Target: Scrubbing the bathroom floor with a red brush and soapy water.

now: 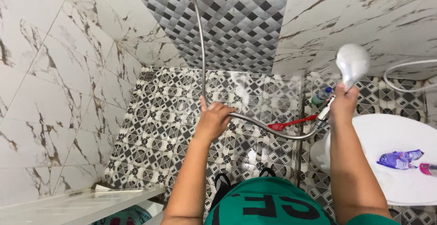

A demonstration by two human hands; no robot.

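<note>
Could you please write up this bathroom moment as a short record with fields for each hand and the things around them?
Setting: tiled shower corner with a patterned floor
Left hand: closed around the metal shower hose
Right hand: gripping the handle of the white shower head, head raised
Water: faint spray towards the floor
On floor: red brush, small bottle
At right: white basin holding a purple wrapper
</note>
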